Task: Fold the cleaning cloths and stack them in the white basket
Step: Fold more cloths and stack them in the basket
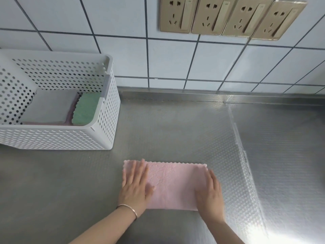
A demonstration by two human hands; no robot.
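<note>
A pink cleaning cloth (171, 185) lies flat on the steel counter, folded into a wide rectangle with a zigzag far edge. My left hand (135, 187) rests palm down on its left end, fingers spread. My right hand (210, 192) presses flat on its right end. The white perforated basket (105, 131) stands at the left. Inside it lie a folded grey cloth (51, 106) on top of a pink one, and a folded green cloth (86, 109) beside them at the right.
The textured steel counter (184, 134) stretches to the right, with bright glare at the lower right. A white tiled wall (158, 57) rises behind it, carrying a row of gold power sockets (228, 16) at the top.
</note>
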